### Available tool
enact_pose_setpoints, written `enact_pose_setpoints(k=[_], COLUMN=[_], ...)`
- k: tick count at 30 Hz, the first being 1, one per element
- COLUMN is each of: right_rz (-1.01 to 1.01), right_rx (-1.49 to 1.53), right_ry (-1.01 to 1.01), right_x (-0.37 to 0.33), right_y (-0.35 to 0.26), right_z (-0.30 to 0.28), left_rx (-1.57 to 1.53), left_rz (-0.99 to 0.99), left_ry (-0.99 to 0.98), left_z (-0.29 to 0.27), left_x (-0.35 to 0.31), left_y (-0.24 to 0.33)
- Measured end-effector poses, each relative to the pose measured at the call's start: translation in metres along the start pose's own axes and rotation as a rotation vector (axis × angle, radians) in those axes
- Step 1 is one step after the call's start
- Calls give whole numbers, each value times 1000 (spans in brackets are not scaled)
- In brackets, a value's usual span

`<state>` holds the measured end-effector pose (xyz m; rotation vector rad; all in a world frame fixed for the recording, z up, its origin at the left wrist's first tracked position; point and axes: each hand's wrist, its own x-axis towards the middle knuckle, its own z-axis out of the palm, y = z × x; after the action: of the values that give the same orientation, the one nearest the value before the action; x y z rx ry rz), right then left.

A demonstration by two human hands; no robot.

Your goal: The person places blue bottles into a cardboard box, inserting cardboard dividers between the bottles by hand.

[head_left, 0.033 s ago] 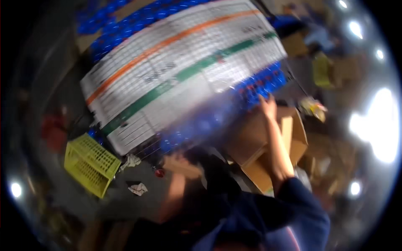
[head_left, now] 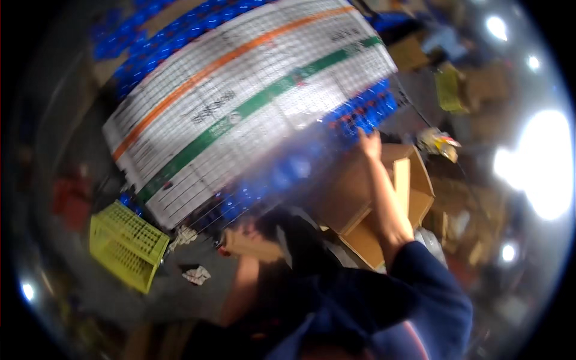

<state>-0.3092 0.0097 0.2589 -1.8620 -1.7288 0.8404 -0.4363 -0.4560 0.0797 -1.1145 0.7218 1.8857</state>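
My right hand [head_left: 371,145] reaches up to the near right edge of a block of shiny blue, round-topped items [head_left: 362,111]. Its fingers look spread, with the tips against that edge; whether they grasp one item I cannot make out. Low in the middle, my left hand [head_left: 248,227] is blurred, its fingers bent behind a small tan cardboard piece [head_left: 255,245] that it seems to hold. A large white printed sheet [head_left: 198,135] with an orange and a green stripe lies across the blue items, its surface crossed by thin grid lines.
An open cardboard box [head_left: 423,195] stands under my right forearm. A yellow perforated crate [head_left: 129,246] lies at the left, with crumpled paper [head_left: 196,274] on the floor near it. More blue items [head_left: 174,42] fill the far side. A yellow-green crate [head_left: 449,89] stands far right.
The whole view has shifted slightly, so the sheet and both hands appear a little further left. My hands keep about the same places relative to the blue items and cardboard.
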Motion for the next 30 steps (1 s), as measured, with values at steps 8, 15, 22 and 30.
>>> enact_pose_setpoints(k=[8, 15, 22, 30], right_rz=[486, 174, 448, -274], right_rx=[395, 244, 804, 247], right_ry=[83, -141, 10, -342], right_x=[45, 116, 65, 164], right_y=[93, 287, 50, 242], right_z=[100, 58, 43, 117], left_rx=[-216, -98, 125, -73], left_rz=[-178, -221, -3, -84], left_ry=[-785, -1004, -857, -778], left_z=[31, 35, -1, -31], left_x=[-64, -32, 22, 111], left_y=[78, 88, 97, 45])
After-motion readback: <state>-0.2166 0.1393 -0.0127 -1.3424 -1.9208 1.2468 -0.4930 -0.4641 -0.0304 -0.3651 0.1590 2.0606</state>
